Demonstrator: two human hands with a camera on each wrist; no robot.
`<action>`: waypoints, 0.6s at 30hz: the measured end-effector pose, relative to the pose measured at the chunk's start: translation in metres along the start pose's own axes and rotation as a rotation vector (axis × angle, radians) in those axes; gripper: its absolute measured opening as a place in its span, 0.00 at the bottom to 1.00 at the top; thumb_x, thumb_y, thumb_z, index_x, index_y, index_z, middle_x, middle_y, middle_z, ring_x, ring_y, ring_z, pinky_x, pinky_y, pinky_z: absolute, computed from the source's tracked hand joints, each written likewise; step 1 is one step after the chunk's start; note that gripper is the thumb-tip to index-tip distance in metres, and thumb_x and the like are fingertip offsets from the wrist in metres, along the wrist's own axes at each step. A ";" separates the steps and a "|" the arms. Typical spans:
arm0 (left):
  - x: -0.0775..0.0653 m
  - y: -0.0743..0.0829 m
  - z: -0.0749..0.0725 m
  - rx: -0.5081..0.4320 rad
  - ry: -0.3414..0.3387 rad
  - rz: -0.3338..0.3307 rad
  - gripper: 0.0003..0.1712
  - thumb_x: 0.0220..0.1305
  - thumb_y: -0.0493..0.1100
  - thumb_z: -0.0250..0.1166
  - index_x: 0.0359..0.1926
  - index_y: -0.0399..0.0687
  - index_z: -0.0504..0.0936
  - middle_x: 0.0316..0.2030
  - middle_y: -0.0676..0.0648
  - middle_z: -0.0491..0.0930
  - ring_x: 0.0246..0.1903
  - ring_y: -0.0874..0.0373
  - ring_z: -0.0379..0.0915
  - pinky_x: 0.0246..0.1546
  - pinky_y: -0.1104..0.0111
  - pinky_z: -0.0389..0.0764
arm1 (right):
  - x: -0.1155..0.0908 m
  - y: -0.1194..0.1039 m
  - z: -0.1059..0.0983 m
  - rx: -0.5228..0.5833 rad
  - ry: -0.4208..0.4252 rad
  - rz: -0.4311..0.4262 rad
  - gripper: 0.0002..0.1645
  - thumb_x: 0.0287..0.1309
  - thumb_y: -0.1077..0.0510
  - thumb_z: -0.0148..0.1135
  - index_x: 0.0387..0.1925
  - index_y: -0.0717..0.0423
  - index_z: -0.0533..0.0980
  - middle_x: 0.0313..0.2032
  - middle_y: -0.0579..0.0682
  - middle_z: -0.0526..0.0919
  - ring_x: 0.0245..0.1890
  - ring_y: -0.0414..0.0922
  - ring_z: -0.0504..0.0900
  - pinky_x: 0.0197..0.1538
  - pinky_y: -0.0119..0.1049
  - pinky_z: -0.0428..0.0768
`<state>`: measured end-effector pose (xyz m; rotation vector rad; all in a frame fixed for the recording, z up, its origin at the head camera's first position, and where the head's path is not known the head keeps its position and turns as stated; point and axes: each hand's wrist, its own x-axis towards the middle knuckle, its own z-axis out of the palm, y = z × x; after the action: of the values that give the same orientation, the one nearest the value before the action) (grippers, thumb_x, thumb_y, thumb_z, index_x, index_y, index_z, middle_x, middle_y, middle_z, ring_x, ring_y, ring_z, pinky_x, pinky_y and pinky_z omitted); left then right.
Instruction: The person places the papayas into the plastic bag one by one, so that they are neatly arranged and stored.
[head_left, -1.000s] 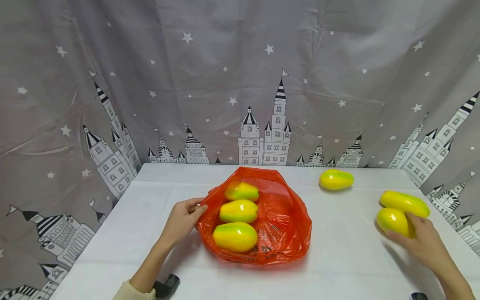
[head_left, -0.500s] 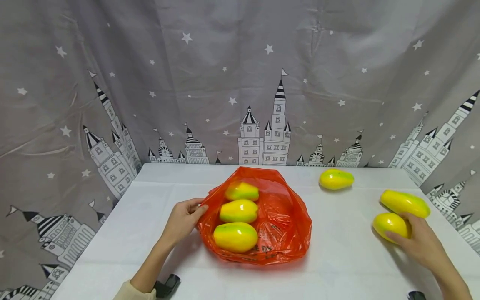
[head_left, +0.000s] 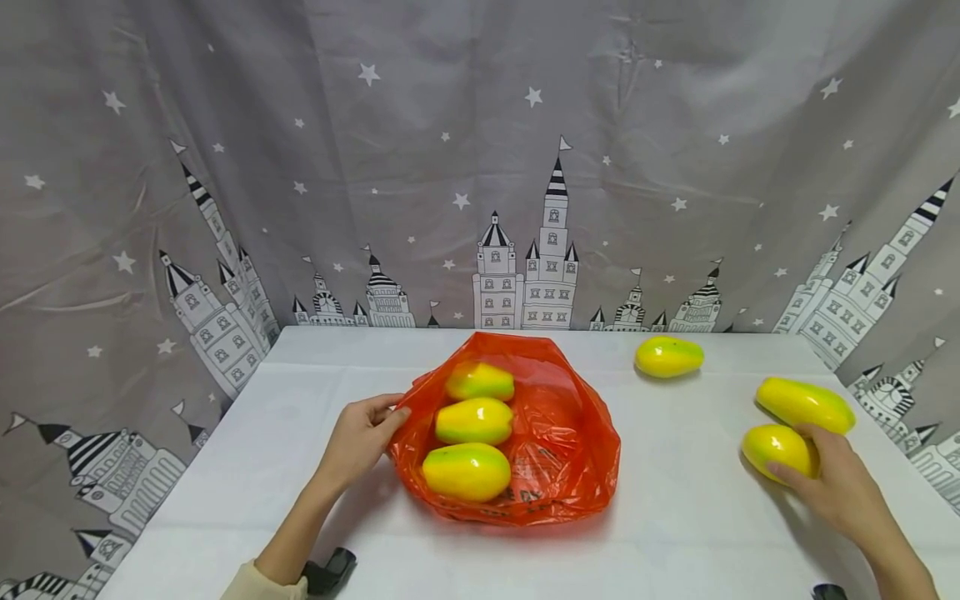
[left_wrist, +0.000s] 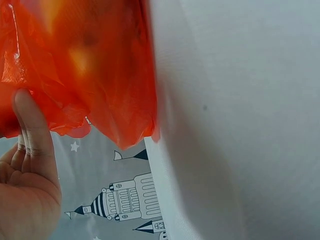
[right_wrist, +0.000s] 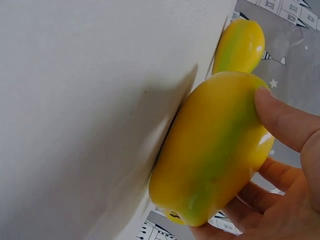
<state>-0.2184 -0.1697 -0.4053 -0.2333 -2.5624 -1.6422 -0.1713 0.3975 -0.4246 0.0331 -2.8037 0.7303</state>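
A red plastic bag [head_left: 558, 433] lies with its mouth wide, facing the camera. Inside, along its left side, three yellow-green papayas [head_left: 467, 472] are stacked in a row. My left hand [head_left: 362, 442] pinches the bag's left edge; in the left wrist view the thumb [left_wrist: 34, 120] presses on the red film. At the right, my right hand [head_left: 838, 479] grips another papaya [head_left: 777, 450] between thumb and fingers. The right wrist view shows that papaya [right_wrist: 212, 150] low at the white cloth, fingers around its outer side.
Just behind the gripped one lies another papaya [head_left: 806, 405], and a further papaya [head_left: 669, 357] rests near the back edge. White cloth [head_left: 690, 508] covers the table. A grey curtain [head_left: 420, 167] printed with castles and stars hangs behind and at both sides.
My right hand has shifted the papaya slightly left, away from the one behind it. The left hand keeps its hold on the bag. The head view has moved a little.
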 end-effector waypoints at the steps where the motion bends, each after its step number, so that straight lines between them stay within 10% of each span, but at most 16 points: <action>1: 0.000 0.000 0.000 -0.002 0.000 0.000 0.19 0.70 0.40 0.61 0.56 0.32 0.79 0.24 0.46 0.81 0.18 0.54 0.73 0.22 0.66 0.79 | 0.000 0.000 0.000 -0.004 -0.003 0.006 0.38 0.56 0.59 0.70 0.55 0.82 0.61 0.49 0.79 0.66 0.48 0.73 0.67 0.50 0.68 0.63; 18: 0.000 -0.001 0.000 -0.006 0.005 0.004 0.19 0.70 0.40 0.61 0.56 0.32 0.79 0.25 0.46 0.82 0.19 0.54 0.73 0.22 0.70 0.78 | -0.003 -0.007 -0.001 -0.117 0.002 0.030 0.43 0.59 0.52 0.69 0.57 0.84 0.61 0.51 0.83 0.61 0.48 0.78 0.64 0.50 0.72 0.62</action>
<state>-0.2184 -0.1705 -0.4062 -0.2343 -2.5520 -1.6477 -0.1679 0.3923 -0.4209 -0.0300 -2.8455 0.5709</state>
